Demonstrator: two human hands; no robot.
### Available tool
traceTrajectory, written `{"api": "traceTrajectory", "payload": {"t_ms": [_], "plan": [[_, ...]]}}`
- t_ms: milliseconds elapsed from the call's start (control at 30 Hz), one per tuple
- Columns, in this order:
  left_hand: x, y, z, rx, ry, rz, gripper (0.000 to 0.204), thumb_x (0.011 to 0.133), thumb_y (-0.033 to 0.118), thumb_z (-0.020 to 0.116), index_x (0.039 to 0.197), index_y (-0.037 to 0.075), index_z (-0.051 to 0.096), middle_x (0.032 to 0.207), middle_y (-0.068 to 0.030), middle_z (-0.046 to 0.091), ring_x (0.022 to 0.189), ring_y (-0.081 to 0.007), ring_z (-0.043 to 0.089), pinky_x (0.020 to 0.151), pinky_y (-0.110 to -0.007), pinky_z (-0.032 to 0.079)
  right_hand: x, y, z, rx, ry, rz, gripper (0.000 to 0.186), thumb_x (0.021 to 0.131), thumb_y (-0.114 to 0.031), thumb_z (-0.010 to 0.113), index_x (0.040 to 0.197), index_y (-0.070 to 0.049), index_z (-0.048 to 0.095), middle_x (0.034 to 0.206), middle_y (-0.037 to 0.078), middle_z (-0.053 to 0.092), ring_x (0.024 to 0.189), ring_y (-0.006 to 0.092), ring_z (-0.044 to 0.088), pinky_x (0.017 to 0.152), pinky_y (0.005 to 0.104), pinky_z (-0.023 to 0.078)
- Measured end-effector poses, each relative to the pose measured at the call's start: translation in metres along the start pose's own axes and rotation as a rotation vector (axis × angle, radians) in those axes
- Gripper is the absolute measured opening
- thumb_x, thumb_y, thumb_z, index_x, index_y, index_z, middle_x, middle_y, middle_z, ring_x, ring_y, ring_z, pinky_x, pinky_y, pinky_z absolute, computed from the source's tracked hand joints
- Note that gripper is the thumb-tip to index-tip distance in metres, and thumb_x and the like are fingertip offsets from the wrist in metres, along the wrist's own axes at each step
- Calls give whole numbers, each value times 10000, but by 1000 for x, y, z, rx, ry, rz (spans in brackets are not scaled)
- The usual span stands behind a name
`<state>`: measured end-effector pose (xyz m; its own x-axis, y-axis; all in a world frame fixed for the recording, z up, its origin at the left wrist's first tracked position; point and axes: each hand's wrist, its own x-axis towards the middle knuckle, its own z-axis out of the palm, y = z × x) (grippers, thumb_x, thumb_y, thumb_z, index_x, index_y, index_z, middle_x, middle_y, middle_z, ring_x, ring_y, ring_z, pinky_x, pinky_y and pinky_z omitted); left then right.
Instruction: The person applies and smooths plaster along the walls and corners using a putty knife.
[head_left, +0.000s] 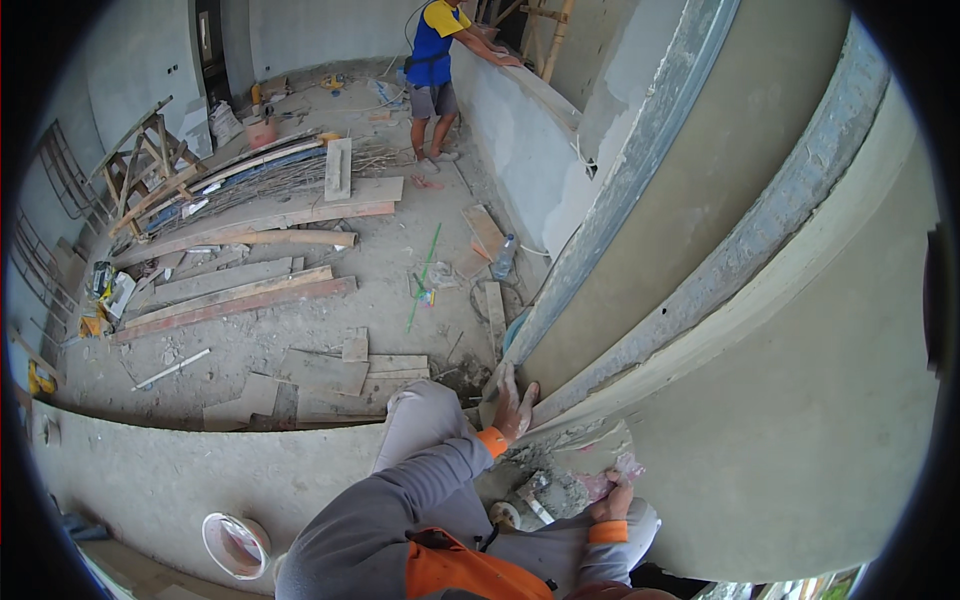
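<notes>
The top edge cuts off a co-worker (432,62) near the neck; the pinkish item (628,465) in the right hand (613,500) is too small to identify.

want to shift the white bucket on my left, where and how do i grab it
Probably by the rim of the bucket, on the side away from your body, with your left hand coming from above, thumb inside, fingers outside: the mouth is open upward, and its other side sits close to your clothing. No handle can be made out.
</notes>
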<state>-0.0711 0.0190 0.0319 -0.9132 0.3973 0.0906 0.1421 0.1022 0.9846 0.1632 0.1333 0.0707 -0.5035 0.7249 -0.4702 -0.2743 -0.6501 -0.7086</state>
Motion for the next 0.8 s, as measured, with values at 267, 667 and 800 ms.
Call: {"api": "traceTrajectory", "payload": {"t_ms": [267, 667, 800], "plan": [[-3, 0, 2, -5, -1, 1, 748, 922, 366, 495, 1422, -34, 108, 1447, -306, 124, 1359, -421, 152, 1118, -415, 160, 3, 0, -10, -2, -20, -20, 134, 674, -20, 525, 794, -75, 547, 784, 26, 554, 753, 202, 568, 752, 346, 497], [5, 11, 10, -19, -84, 60, 711, 930, 307, 494, 1421, -35, 110, 1443, -298, 138, 1348, -413, 178, 1111, -409, 171, -8, -6, 0, 44, 69, -48, 109, 698, -19, 523, 789, -58, 566, 760, 42, 565, 723, 210, 578, 708, 356, 514], [5, 3, -1, -53, 3, 26, 657, 942, 214, 478, 1421, -43, 109, 1436, -294, 152, 1344, -401, 180, 1106, -413, 168, -2, -1, 13, 27, 88, 27, 96, 719, -18, 520, 794, -43, 575, 735, 52, 564, 680, 207, 572, 668, 350, 513]]}}
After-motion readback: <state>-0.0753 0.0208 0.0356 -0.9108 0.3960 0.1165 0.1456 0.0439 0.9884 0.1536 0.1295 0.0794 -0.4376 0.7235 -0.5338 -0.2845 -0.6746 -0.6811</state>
